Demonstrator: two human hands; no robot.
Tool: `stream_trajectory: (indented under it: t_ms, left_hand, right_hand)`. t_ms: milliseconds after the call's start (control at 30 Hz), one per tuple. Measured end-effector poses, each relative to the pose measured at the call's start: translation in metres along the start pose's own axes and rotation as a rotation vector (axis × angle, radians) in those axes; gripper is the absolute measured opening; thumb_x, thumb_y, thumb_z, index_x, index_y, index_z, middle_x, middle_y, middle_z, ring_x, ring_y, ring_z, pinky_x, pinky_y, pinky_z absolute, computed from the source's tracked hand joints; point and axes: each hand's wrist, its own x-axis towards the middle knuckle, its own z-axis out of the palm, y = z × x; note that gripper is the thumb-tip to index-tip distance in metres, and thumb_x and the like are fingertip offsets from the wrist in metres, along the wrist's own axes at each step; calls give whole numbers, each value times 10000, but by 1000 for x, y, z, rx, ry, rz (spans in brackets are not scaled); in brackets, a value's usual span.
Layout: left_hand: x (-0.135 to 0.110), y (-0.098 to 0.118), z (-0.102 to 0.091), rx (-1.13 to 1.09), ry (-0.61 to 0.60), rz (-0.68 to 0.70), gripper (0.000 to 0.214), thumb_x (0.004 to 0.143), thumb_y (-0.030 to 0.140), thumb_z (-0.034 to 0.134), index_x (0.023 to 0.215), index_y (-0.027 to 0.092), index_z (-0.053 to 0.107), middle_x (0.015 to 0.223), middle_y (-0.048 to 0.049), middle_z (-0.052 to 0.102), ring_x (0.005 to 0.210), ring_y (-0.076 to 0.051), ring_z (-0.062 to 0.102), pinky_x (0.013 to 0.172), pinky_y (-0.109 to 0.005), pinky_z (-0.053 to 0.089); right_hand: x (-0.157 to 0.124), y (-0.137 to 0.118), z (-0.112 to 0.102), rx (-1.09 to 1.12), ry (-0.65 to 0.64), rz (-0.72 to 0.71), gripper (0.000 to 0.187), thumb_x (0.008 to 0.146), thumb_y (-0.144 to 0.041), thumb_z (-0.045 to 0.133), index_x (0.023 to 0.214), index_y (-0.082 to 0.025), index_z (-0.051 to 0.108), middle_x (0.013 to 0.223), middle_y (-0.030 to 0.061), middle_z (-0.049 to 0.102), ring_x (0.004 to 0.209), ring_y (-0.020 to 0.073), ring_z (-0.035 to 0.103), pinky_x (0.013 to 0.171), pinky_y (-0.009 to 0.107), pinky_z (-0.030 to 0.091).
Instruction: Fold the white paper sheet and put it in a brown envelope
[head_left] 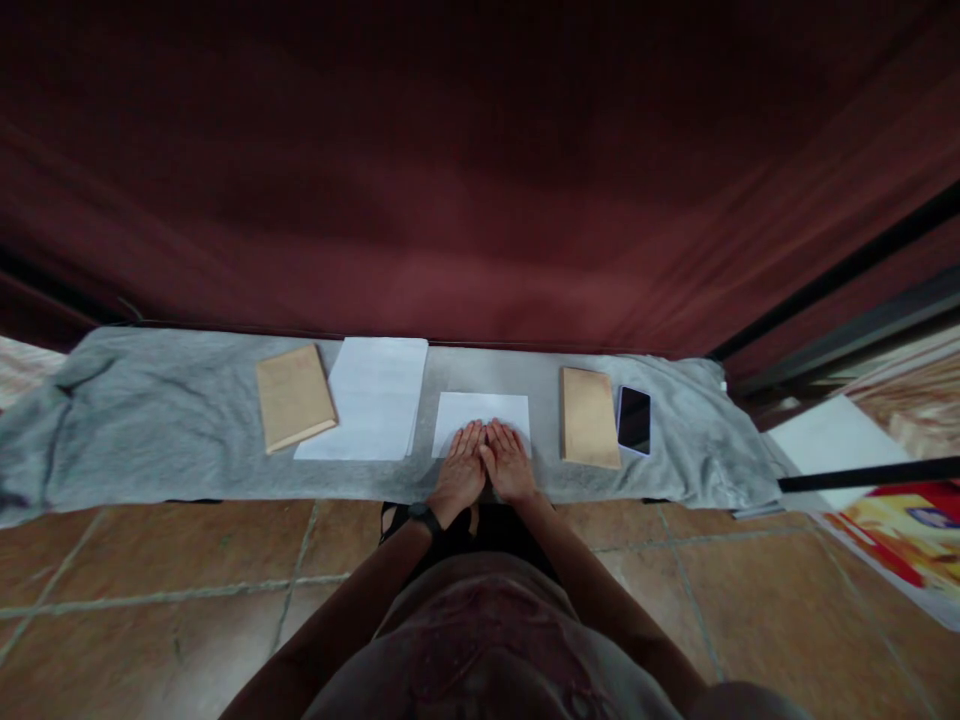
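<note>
A small white sheet of paper point(480, 405), perhaps folded, lies on the grey cloth right in front of me. My left hand point(460, 468) rests flat on its lower edge, fingers stretched away from me, a dark watch point(426, 516) on the wrist. Beside it and touching it, my right hand point(508, 465) also lies flat on the sheet with its fingers extended. Neither hand grips anything. To the left is a stack of larger white sheets point(375, 400); the palms hide the near part of the small sheet.
A brown-covered book point(294, 395) overlaps the stack's left edge. Right of my hands lie another brown book point(589, 418) and a phone point(634, 420). Grey cloth point(187, 430) covers the narrow table. A dark red curtain point(480, 250) hangs behind; a colourful bag point(915, 530) is at far right.
</note>
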Motion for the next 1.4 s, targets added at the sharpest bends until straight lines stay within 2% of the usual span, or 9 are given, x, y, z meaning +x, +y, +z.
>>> stream_trajectory:
  t_ms: [133,367,633,900,1400]
  left_hand:
    - [2,-7,0,14,-2,-13,559,998,179,244,1520,22,368,1618,-180,335,1530,-256,243,1253,-464,238]
    - [2,-19,-5,35,53,-85,573,1018,280,279,1523,21,364,1609,-175,356,1526,-244,259,1255,-423,239]
    - [-3,-28,-1,49,116,-152,587,1019,314,308,1534,35,353,1620,-175,321,1529,-258,250,1247,-448,244]
    - [-7,-34,5,49,185,-211,593,1021,322,303,1528,20,356,1614,-186,328,1533,-274,235,1246,-474,243]
    - [-10,-36,2,6,237,-324,614,1011,333,325,1531,8,343,1608,-221,325,1508,-312,298,1228,-506,278]
  right_hand:
    - [4,0,6,-23,7,5,543,1079,-401,268,1522,-131,426,1590,100,413,1497,223,326,1233,427,233]
    - [1,9,14,-108,140,44,540,1070,-386,331,1514,-95,432,1573,126,431,1479,256,357,1213,436,261]
    - [-2,23,18,-146,192,83,566,1073,-407,309,1533,-87,393,1573,145,423,1470,256,369,1211,447,262]
    - [-8,29,18,-158,233,131,586,1069,-403,298,1536,-58,378,1587,166,396,1469,283,364,1202,467,271]
    - [-14,33,13,-127,289,198,595,1061,-394,293,1537,-45,372,1549,221,439,1436,330,404,1164,521,299]
